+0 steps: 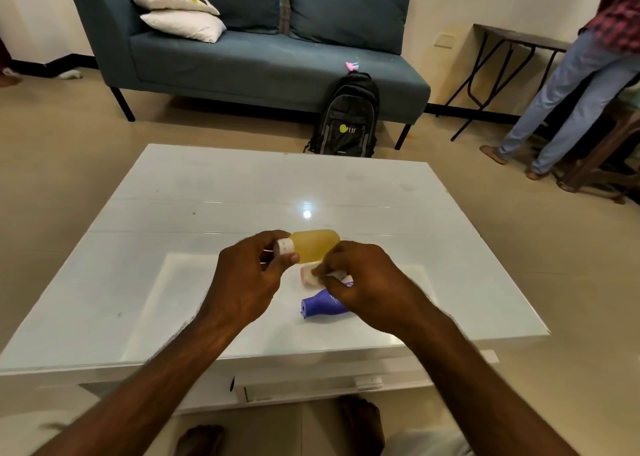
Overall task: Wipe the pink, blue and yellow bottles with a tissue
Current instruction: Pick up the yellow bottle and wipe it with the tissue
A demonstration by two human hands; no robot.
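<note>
While the left hand [247,279] holds the yellow bottle [313,246], the right hand [360,282] hides the tissue [317,277].

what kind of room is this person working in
Most likely a home living room: a blue sofa with pillows faces a low white glass-topped coffee table, and a black backpack sits on the floor.

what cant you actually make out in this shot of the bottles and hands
Head view only:
- Pink bottle: mostly hidden behind the right hand; its shape and cap are unclear.
- Tissue: only a pale scrap shows at the right fingertips.
- Blue bottle: its far end is covered by the right hand.
- Yellow bottle: the cap is partly covered by the left hand.
</note>
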